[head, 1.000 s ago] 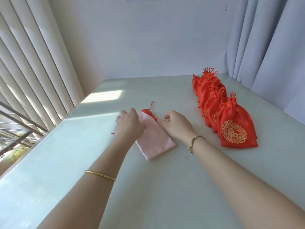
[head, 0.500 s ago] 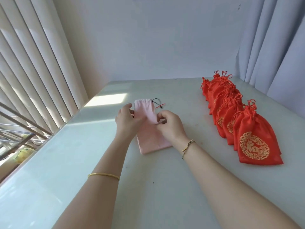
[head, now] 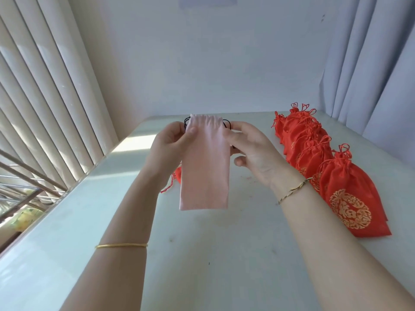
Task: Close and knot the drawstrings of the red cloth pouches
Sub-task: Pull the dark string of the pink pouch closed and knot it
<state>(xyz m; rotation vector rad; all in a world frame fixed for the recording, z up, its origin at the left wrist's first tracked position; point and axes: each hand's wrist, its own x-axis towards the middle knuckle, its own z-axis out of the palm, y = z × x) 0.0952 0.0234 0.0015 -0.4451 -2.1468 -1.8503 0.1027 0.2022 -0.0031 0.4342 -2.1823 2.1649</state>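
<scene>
- Lifted off the desk [head: 202, 254] since half a second ago, the pink pouch [head: 205, 171] now hangs upright in the air between both hands. Before, it lay flat on the surface.
- The left grip [head: 170, 144] pinches the pouch's upper left edge, thumb on the front and fingers behind the cloth.
- The right grip [head: 253, 151] pinches the upper right edge the same way, thumb on the front. Its lower fingers curl loosely below, clear of the cloth.
- The pouch's mouth is gathered, and a black cord [head: 186, 122] loops out at both sides, just beside the fingertips. Either hand may be holding the cord too, but the view does not settle it.
- One red pouch [head: 177, 176] lies on the desk behind the pink one, mostly hidden. Only a corner and a red string [head: 167, 188] show, below the left wrist.
- A row of red pouches [head: 314, 151] runs along the right side of the desk, overlapping one another. Their mouths are drawn tight with string loops on top.
- The nearest in that row shows a round gold emblem [head: 350, 212].
- A gold bangle [head: 121, 245] circles the left forearm — a thinner bracelet [head: 294, 189] sits at the right wrist.
- Blinds [head: 45, 97] stand along the left, and a curtain [head: 370, 63] hangs at the right.
</scene>
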